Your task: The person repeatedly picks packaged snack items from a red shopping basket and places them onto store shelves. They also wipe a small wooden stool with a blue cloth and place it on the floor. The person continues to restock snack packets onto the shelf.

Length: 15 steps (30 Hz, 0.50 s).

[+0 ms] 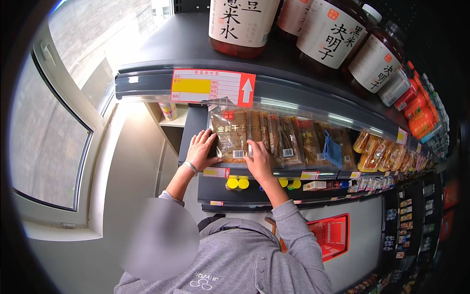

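A clear plastic packet of brown food stands at the left end of a dark shelf, its printed front towards me. My left hand lies along its left edge, fingers spread, a bracelet at the wrist. At the packet's lower right edge rests my right hand with bent fingers; whether it pinches the film I cannot tell. More flat packets stand in an overlapping row to the right. Over one of them hangs a blue cloth.
Large bottles of dark drink stand on the shelf above, behind a rail with a price tag. Yellow-lidded jars sit on the shelf below. A window is at left, a red basket on the floor at right.
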{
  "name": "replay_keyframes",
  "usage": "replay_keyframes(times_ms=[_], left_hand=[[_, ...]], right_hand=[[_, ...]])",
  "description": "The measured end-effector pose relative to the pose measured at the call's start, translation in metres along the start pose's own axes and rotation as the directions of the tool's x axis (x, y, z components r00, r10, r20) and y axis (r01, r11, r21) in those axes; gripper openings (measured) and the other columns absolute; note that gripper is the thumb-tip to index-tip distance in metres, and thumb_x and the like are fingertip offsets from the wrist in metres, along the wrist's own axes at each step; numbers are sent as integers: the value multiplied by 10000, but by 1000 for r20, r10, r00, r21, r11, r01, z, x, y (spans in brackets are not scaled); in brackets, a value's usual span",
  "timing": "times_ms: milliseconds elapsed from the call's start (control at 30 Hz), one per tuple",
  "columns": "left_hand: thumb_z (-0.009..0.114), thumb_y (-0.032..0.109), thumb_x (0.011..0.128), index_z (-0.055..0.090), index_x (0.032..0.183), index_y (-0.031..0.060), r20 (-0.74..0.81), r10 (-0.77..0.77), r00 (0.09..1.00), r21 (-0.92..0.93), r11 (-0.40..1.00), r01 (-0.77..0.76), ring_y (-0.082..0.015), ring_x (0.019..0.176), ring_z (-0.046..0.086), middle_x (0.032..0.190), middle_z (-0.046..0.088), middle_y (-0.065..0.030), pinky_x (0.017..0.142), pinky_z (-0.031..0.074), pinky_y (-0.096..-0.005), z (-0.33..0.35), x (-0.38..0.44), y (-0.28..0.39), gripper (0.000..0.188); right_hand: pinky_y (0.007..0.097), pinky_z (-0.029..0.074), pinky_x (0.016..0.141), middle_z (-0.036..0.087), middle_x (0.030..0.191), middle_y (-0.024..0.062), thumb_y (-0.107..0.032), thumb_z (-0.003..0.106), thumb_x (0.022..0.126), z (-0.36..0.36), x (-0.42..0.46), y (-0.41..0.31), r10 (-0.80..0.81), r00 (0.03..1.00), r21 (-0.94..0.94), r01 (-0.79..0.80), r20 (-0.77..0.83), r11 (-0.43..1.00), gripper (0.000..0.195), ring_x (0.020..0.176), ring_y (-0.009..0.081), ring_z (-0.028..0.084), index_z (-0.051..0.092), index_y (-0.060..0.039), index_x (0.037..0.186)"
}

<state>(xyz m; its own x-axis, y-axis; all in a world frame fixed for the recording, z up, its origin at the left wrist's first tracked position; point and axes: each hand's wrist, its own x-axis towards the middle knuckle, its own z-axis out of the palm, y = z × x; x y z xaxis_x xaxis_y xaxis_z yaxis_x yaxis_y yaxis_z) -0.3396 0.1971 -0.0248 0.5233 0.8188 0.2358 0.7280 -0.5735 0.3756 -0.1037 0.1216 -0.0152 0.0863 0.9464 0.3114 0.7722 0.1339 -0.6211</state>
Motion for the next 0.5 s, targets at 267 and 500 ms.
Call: replay_keyframes(times_ms=[267,500], left_hand=[[818,470,666,412,1422,83,32,-17,999,22,1000,16,-363,1422,279,1514,338,-191,1158,219,-523,1,-2,3,941],[819,489,651,424,1405,72,27,21,999,46,999,-23,-372,1401,307,1491,359,-206,1141,242,-505,-3,1,6,948]], right_hand=[[411,513,783,552,1109,129,-52,750,764,-4,-7,0,-60,998,-77,57,-35,995,527,901,338,623,538,-99,1244],[404,515,757,554,1079,114,-60,751,768,-2,-8,2,4,1000,-57,-5,-19,998,527,838,305,633,538,-121,1247]])
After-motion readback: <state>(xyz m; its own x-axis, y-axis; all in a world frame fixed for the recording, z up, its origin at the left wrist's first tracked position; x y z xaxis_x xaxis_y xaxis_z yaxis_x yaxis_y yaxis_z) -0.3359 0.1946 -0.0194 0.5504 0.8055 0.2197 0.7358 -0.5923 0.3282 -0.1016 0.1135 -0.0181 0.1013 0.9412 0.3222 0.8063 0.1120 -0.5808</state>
